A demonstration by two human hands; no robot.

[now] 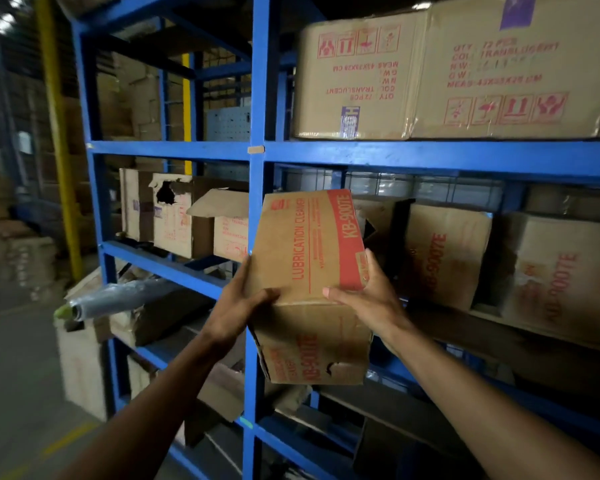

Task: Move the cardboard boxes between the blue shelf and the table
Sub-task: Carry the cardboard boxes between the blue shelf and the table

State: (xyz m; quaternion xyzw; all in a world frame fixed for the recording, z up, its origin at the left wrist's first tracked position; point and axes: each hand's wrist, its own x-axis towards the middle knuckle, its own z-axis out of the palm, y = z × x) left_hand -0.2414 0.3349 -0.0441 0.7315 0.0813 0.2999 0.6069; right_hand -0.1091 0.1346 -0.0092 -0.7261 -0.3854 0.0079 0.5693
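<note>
I hold a brown cardboard box [309,258] with red "LUBRICATION CLEANER KB-900TE" print in front of the blue shelf [257,154], in the air at the middle level. My left hand [243,299] grips its left edge, thumb on the top face. My right hand [368,289] grips the right edge, thumb across the top. Behind it on the middle level stand two similar KB-900TE boxes [444,251], [555,271]. No table is in view.
Two large cartons [354,81] fill the upper shelf level on the right. A torn carton [160,209] and an open one [226,223] sit in the left bay. A wrapped roll [118,296] sticks out lower left. Floor space lies left.
</note>
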